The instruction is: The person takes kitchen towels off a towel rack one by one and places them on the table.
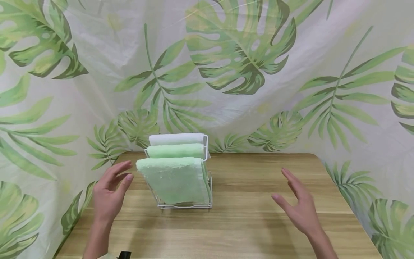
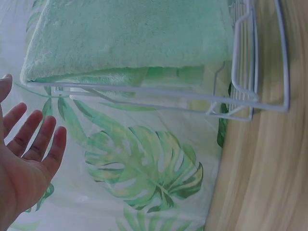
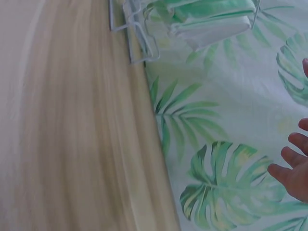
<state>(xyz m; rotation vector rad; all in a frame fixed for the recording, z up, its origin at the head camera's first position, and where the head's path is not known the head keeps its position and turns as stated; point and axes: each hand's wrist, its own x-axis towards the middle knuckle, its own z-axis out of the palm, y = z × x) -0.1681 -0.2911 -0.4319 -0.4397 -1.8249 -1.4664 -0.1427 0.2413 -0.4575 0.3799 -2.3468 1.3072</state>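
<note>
A white wire rack [image 1: 185,206] stands on the wooden table, left of centre. Over its front hangs a folded green towel [image 1: 176,181]. Behind that is a second green towel [image 1: 176,150], and at the back a white towel [image 1: 176,139]. My left hand [image 1: 111,189] hovers just left of the rack, fingers relaxed, holding nothing; in the left wrist view its fingers spread beside the green towel [image 2: 134,36]. Well to the right of the rack, my right hand [image 1: 299,207] is held in the air, thumb and fingers apart, with nothing in it.
The wooden table [image 1: 245,223] reaches back to a hanging cloth [image 1: 226,108] printed with green leaves, which also covers both sides. A small black object [image 1: 124,255] shows at the bottom edge near my left forearm.
</note>
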